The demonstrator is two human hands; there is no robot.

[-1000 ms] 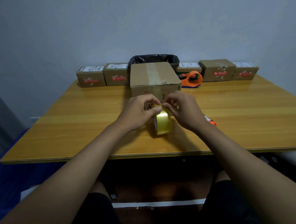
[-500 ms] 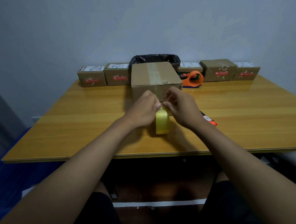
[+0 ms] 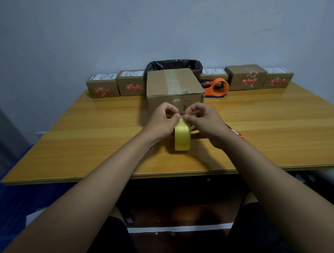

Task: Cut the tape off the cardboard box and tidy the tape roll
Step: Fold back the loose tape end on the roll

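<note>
Tape roll (image 3: 182, 137) stands on edge near the surface's (image 3: 86, 146) front edge, its top pinched by left hand (image 3: 163, 120) and right hand (image 3: 204, 118); cutting looks done, tidying unfinished, cardboard box (image 3: 174, 87) just behind.

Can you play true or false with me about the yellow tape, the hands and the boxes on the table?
1. The shiny yellow tape roll stands on its edge on the wooden table. True.
2. Only one hand touches the roll. False: the left hand and the right hand both pinch at its top.
3. The big brown cardboard box lies behind the hands. True.
4. The orange tape dispenser sits on top of the big box. False: it sits on the table, right of it.
5. Small cardboard boxes line the wall. True.
</note>
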